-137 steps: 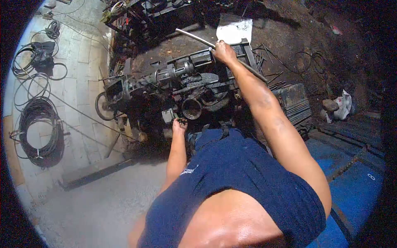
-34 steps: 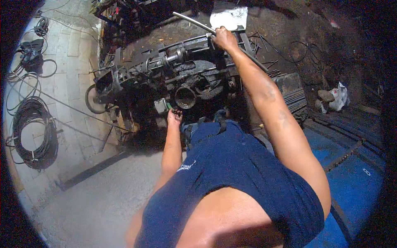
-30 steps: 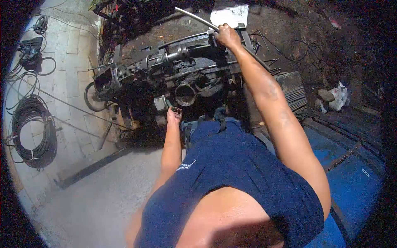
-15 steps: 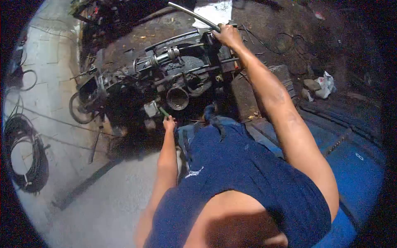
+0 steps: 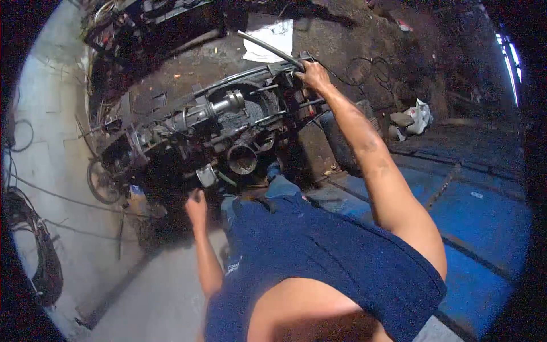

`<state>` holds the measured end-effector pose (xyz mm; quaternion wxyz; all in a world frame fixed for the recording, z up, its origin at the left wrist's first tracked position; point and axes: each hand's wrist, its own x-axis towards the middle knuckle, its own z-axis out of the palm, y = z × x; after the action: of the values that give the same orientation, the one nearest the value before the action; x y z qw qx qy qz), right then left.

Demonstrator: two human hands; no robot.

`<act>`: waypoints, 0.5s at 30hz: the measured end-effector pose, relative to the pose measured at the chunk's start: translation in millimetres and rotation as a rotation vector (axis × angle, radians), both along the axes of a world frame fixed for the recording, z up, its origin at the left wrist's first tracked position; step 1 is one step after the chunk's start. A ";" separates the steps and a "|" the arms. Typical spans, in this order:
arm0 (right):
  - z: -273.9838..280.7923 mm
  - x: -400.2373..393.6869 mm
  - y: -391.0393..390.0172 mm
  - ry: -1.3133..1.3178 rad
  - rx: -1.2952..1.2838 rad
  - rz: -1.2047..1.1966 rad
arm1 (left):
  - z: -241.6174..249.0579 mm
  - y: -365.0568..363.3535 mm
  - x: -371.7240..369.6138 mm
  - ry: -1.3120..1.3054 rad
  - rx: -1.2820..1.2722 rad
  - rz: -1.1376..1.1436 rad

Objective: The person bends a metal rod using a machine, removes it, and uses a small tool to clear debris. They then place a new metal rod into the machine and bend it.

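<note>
My right hand is wrapped round the lower end of a long metal bar at the far right end of a greasy machine. The bar slants up to the left. My left hand is closed on a small dark knob at the machine's near side. Just above it sits a pale metal block. A green lever points down beside that block, and a round, open metal cup is to its right. A shiny cylindrical shaft lies along the machine's middle.
A white sheet lies on the dirty floor behind the machine. Coiled black cable is on the left. To the right are a white plastic bag and blue floor panels. A handwheel stands at the machine's left end.
My left hand has let go of the green lever and moved left and down to the dark knob. My right hand still grips the bar. The view has shifted.
</note>
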<state>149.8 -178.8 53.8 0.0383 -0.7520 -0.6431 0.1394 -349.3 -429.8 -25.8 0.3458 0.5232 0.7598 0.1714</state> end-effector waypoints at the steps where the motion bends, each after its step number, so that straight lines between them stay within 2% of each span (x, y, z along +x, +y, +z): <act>1: 14.1 -1.3 -5.0 0.014 -0.029 -0.045 | 14.4 9.1 -1.4 0.005 0.005 -0.025; 2: 17.5 -2.1 -15.9 0.023 -0.020 -0.076 | 27.1 21.4 -2.2 0.006 -0.002 -0.040; 4: 25.6 -3.8 -42.4 -0.160 0.513 -0.087 | 46.3 53.1 4.8 0.012 0.005 -0.095; 5: 22.6 -5.8 -57.2 -0.084 0.589 -0.205 | 52.7 74.2 16.1 -0.021 0.077 -0.181; 6: 20.1 -10.6 -75.6 0.122 0.627 -0.330 | 56.3 96.3 27.4 -0.057 0.144 -0.264; 8: 26.6 -31.1 -124.8 0.726 0.440 -0.563 | 58.1 145.2 53.8 -0.056 0.390 -0.484; 9: 18.6 -32.5 -139.5 0.727 0.453 -0.590 | 61.3 174.1 68.4 -0.074 0.411 -0.556; 10: 0.3 -29.4 -153.7 1.075 0.334 -0.774 | 69.5 203.6 87.6 -0.092 0.432 -0.624; 11: -13.6 -26.2 -164.9 1.427 0.194 -0.944 | 96.8 227.7 115.0 -0.086 0.563 -0.667; 12: -15.9 -19.8 -169.6 1.435 0.194 -0.964 | 112.2 255.5 139.7 -0.030 0.737 -0.757; 13: -11.7 -8.9 -167.5 1.708 0.368 -1.172 | 107.2 291.0 158.2 0.028 0.610 -0.842; 14: -2.9 3.4 -160.1 1.978 0.559 -1.367 | 122.4 310.9 186.2 0.113 0.717 -0.894; 15: 10.7 10.5 -145.7 1.991 0.697 -1.528 | 127.6 339.5 211.8 0.154 0.790 -1.013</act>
<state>160.4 -324.5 64.5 0.7571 -0.4505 0.2469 0.4035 -137.5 -90.3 101.8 0.1099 0.9156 0.3210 0.2156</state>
